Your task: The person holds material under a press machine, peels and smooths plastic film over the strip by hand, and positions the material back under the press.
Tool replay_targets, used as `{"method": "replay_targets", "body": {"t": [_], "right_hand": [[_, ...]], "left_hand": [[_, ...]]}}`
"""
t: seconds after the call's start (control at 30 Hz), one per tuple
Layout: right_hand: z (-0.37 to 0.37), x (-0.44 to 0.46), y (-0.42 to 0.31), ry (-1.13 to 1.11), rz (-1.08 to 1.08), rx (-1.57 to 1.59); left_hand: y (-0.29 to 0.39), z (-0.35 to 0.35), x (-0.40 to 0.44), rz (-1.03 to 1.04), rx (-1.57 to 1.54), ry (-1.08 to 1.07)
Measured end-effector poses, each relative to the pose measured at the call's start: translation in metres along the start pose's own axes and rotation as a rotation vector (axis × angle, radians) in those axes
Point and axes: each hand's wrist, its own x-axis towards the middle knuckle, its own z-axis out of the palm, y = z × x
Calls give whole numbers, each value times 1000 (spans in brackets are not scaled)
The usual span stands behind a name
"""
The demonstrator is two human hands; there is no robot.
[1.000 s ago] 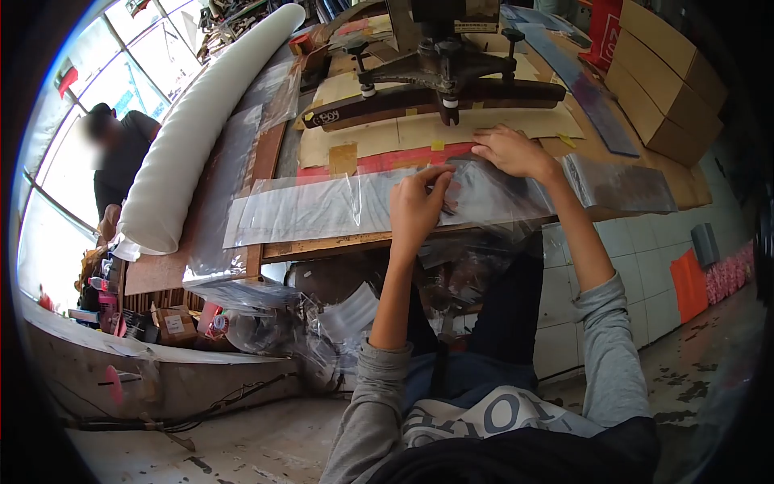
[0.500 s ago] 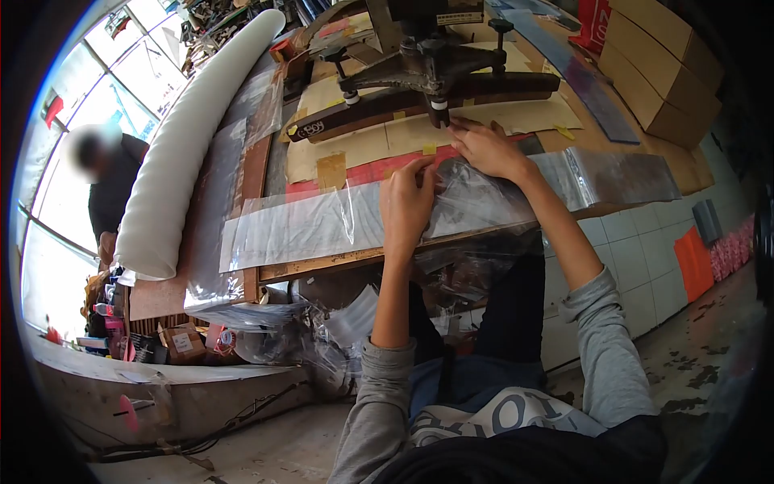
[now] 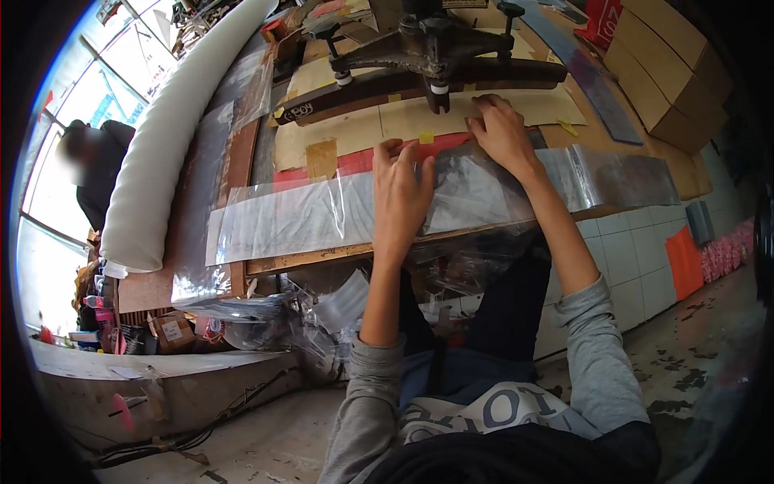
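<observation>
My left hand (image 3: 401,194) is over the clear plastic film (image 3: 306,218) at the table's near edge, its fingers apart and reaching the red strip (image 3: 355,164). To its right, my right hand (image 3: 504,137) has its fingers apart, the tips on the cream board (image 3: 403,121) below the press bar. No object shows in either hand. A yellow tape piece (image 3: 426,137) lies between the hands. The dark press bar (image 3: 363,97), hung from a black metal bracket (image 3: 435,52), spans the board. More clear film (image 3: 621,177) drapes to the right.
A white foam roll (image 3: 169,137) lies along the left side. Cardboard boxes (image 3: 669,73) stand at the back right. Another person (image 3: 105,165) is at the far left. Loose plastic bags (image 3: 298,323) hang below the table edge.
My left hand has opened from a closed pinch and moved slightly forward and left. My right hand has shifted a little farther forward. The view has moved, and the other person appears lower down.
</observation>
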Motion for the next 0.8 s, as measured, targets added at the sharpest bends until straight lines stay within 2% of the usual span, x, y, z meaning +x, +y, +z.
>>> {"method": "replay_targets", "body": {"t": [0.03, 0.13, 0.27, 0.4, 0.5, 0.8], "right_hand": [[1, -2, 2, 26, 6, -9], [3, -4, 5, 23, 46, -21], [-3, -3, 0, -18, 128, -35], [1, -2, 0, 7, 135, -5], [3, 1, 1, -1, 116, 35], [5, 0, 2, 17, 7, 77]], "left_hand": [[-3, -1, 2, 55, 59, -30], [5, -15, 31, 58, 258, -377], [-11, -8, 61, 119, 350, -501], [-35, 0, 61, 198, 287, -592], [-42, 4, 53, 230, 232, -453], [-39, 13, 43, 243, 222, -332]]}}
